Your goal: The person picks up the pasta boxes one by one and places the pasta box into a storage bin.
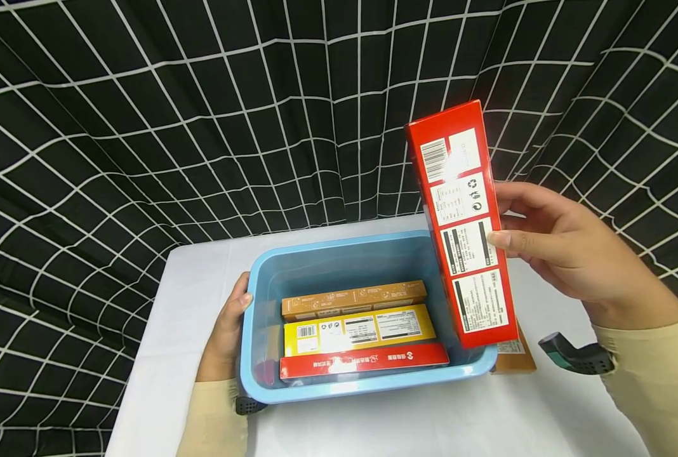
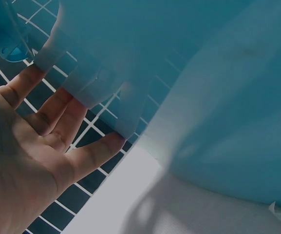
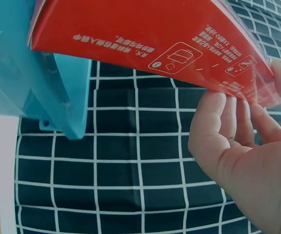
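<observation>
My right hand grips a long red carton by its right side, thumb on the labelled face. The carton is tilted upright above the right end of a blue plastic bin. In the right wrist view, fingertips touch the carton's printed underside. At the bin's left end, my left hand holds the wall, thumb over the rim. The left wrist view shows its fingers against the outer wall. Inside the bin lie a brown box, a yellow box and a red box, side by side.
Another brown box lies on the table just right of the bin, partly hidden by it and by the raised carton. A white cloth covers the table. Black grid-patterned curtain hangs behind and at both sides.
</observation>
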Tool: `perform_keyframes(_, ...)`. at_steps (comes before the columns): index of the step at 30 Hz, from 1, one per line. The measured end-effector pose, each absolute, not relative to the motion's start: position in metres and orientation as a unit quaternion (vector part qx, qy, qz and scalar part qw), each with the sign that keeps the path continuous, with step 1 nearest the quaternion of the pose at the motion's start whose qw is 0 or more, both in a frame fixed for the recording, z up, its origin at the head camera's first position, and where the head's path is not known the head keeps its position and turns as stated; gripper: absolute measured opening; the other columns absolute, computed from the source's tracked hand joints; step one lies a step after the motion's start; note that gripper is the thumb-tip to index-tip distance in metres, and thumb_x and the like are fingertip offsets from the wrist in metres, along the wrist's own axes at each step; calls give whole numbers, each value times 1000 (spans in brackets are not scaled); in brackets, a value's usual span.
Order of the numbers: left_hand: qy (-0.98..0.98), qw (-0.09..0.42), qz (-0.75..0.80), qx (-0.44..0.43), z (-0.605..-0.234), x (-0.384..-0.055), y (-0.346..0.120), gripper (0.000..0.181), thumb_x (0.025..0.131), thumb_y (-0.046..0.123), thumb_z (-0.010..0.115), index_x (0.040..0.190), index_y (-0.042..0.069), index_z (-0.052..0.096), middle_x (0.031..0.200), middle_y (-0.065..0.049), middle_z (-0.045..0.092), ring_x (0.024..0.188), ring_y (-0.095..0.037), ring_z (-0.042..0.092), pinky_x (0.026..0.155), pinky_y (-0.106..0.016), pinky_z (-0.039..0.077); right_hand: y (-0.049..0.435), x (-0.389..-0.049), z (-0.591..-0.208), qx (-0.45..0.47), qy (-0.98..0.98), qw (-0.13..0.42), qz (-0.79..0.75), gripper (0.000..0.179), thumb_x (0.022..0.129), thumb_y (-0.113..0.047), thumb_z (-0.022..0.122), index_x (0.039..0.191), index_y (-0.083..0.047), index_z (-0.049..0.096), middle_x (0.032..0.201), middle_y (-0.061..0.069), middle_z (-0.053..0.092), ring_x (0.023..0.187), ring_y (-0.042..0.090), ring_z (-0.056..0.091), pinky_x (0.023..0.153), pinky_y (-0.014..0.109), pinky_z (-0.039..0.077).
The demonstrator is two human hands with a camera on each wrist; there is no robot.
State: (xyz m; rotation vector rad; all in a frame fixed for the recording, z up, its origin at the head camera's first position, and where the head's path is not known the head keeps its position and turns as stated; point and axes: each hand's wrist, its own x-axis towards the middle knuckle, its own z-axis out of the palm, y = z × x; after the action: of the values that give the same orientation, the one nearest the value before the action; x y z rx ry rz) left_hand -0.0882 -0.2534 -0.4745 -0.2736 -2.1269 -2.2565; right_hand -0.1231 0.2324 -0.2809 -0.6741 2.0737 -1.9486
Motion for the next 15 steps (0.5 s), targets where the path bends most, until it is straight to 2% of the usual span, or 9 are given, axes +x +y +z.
perform_keyframes(9,-684,12,-725,-83,-474,-87,-254,57,101,34,40,152,9,49,142,-26,54,123,-41,52,98,-51,52,218,-124,-279,-257,731,101,-624,65,101,15,64,161,-8,51,148,25,47,128,38,54,82,43,63)
perform_keyframes(15,-686,12,-723,-85,-474,-88,-254,57,101,33,39,152,9,49,142,-27,53,123,-41,52,98,-51,51,209,-124,-276,-267,746,110,-600,62,101,11,67,159,-9,53,143,24,51,123,39,56,79,46,64)
